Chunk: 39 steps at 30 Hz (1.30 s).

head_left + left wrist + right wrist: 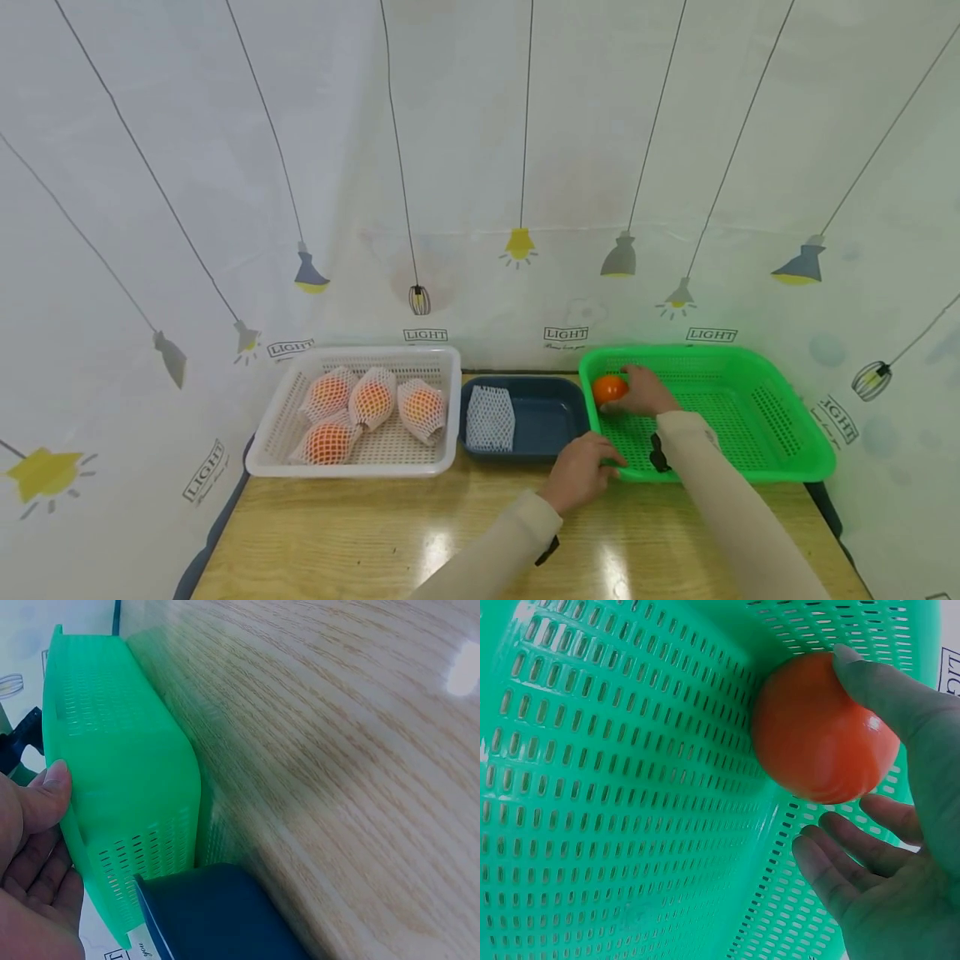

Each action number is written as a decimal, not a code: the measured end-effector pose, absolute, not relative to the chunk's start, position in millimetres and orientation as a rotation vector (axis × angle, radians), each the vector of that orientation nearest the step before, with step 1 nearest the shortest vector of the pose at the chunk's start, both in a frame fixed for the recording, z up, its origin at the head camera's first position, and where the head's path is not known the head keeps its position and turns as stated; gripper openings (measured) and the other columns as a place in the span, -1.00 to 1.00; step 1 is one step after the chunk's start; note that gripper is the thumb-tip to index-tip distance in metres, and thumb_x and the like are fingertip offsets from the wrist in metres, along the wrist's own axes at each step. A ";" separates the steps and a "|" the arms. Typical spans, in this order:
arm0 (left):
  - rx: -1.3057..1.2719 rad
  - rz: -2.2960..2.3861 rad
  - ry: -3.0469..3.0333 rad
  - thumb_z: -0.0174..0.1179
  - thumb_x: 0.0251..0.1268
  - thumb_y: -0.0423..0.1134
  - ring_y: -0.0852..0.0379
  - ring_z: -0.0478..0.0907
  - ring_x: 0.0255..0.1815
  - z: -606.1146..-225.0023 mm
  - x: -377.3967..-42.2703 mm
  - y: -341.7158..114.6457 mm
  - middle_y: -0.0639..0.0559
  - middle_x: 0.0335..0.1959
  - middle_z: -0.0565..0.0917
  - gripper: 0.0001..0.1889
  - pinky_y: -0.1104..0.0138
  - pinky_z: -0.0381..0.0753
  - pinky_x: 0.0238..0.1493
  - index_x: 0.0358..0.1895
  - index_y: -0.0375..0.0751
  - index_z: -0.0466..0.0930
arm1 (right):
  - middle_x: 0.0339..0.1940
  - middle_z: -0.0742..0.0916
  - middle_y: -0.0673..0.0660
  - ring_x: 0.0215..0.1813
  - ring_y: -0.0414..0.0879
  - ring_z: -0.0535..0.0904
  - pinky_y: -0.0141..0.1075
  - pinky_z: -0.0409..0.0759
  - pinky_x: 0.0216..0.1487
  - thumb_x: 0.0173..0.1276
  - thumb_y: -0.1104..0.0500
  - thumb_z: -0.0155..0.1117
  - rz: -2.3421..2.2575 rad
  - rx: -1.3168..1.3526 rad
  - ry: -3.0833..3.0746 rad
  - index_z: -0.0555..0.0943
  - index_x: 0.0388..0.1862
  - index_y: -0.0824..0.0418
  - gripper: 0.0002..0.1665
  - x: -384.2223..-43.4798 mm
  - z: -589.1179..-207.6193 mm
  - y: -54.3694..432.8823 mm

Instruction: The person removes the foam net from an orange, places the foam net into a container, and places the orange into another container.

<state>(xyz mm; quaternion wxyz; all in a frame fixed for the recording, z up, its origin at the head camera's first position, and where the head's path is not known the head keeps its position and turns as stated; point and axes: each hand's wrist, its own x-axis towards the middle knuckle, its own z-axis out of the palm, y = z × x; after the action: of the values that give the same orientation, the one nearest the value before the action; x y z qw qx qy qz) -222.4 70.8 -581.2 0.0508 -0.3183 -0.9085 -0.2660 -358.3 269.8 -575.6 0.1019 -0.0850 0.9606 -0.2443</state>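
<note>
A smooth, round orange-red fruit (821, 731) lies against the left wall of the green basket (708, 379). My right hand (647, 392) reaches in beside it. In the right wrist view the thumb touches the fruit's upper side, while the spread fingers (829, 874) stand below it with a gap. At the basket's near left corner, my left hand (581, 475) holds the rim. The left wrist view shows that thumb (49, 793) on the outer wall and the other fingers curled behind the rim.
Left of the green basket sits a dark blue tray (551, 425) holding a white foam net sleeve (491, 421). Farther left, a white basket (352, 469) contains several net-wrapped fruits (372, 400). All stand on a wooden table (337, 533) against a printed wall covering.
</note>
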 end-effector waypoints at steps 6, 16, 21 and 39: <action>-0.980 -0.805 -2.750 0.38 0.35 -0.18 0.35 0.62 0.03 -580.2 -221.8 71.2 0.29 -0.07 0.77 -0.85 0.59 0.57 0.12 -0.08 0.12 0.82 | 0.42 0.42 0.60 0.38 0.50 0.41 0.31 0.51 0.29 0.15 -0.17 0.58 -0.742 -0.227 2.807 0.21 0.51 0.54 0.24 -353.3 -569.1 272.3; -0.970 -0.838 -2.768 0.39 0.33 -0.18 0.35 0.63 0.06 -577.7 -221.1 73.1 0.28 -0.08 0.77 -0.84 0.60 0.57 0.12 -0.07 0.10 0.83 | 0.45 0.40 0.60 0.39 0.51 0.38 0.34 0.50 0.28 0.22 -0.19 0.53 -0.754 -0.255 2.828 0.20 0.53 0.53 0.21 -340.0 -551.1 271.6; -0.973 -0.845 -2.763 0.38 0.35 -0.19 0.36 0.62 0.07 -578.8 -220.9 73.4 0.29 -0.08 0.77 -0.84 0.61 0.57 0.13 -0.07 0.12 0.83 | 0.45 0.42 0.58 0.40 0.51 0.38 0.34 0.48 0.30 0.22 -0.20 0.52 -0.743 -0.298 2.861 0.23 0.52 0.51 0.18 -334.5 -546.4 268.2; -1.075 -0.791 -2.781 0.32 0.42 -0.15 0.28 0.56 0.26 -573.0 -217.6 60.8 0.22 0.13 0.71 -0.79 0.49 0.56 0.28 0.06 0.07 0.76 | 0.54 0.30 0.55 0.50 0.52 0.23 0.42 0.38 0.36 0.34 -0.16 0.44 -0.877 -0.341 2.897 0.16 0.58 0.42 0.11 -303.0 -522.3 256.9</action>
<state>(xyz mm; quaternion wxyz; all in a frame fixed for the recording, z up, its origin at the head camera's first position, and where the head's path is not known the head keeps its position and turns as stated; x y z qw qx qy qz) -217.6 60.8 -573.0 0.0286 -0.3483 -0.9012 -0.2562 -303.0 256.9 -522.3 0.0475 -0.1118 0.9500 -0.2877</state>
